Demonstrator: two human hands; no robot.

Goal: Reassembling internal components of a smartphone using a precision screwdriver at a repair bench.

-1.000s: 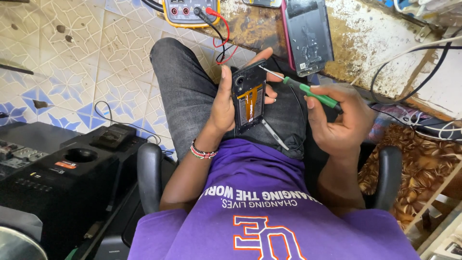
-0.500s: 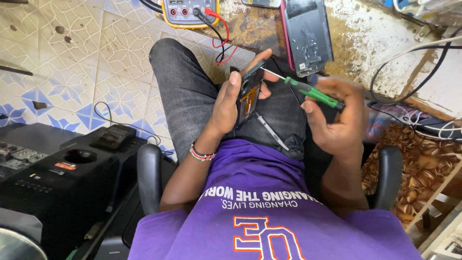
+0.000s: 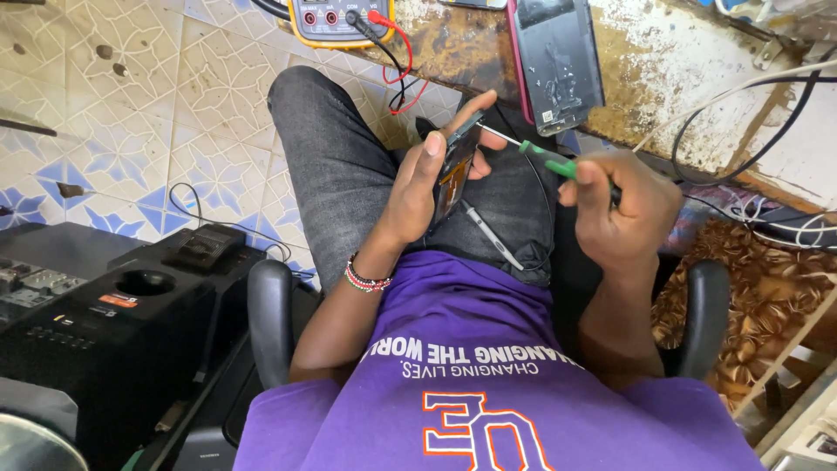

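Head view: looking down on a seated person in a purple shirt [image 3: 488,392] and dark jeans [image 3: 349,174], working over the lap.
Left hand [image 3: 418,187]: gripping an opened phone [image 3: 455,166], the fingers wrapping its far edge and the thumb pressing its near side; the phone is tilting edge-on to the camera, sitting just above centre at about 12 o'clock from the chest.
Right hand [image 3: 623,214]: closing around a green-handled screwdriver [image 3: 545,160] at about 2 o'clock from the chest; its thin shaft is pointing toward 10 o'clock and reaching the top end of the phone, though I cannot tell whether the tip is touching.
Tweezers [image 3: 493,237]: lying on the jeans at 5 o'clock from the phone, just beside the left palm.
Bracelet [image 3: 366,279]: beaded, circling the left wrist.
Bench [image 3: 663,78]: worn and flaking, running across 12 to 2 o'clock.
Second phone [image 3: 558,61]: lying on the bench edge at 1 o'clock from the held phone, well apart from both hands.
Multimeter [image 3: 340,19]: yellow, sitting at 11 o'clock, its red and black leads trailing toward the knee.
Chair arms [image 3: 270,323]: black, flanking the body.
Black unit [image 3: 113,323]: standing on the patterned floor at 8 o'clock.
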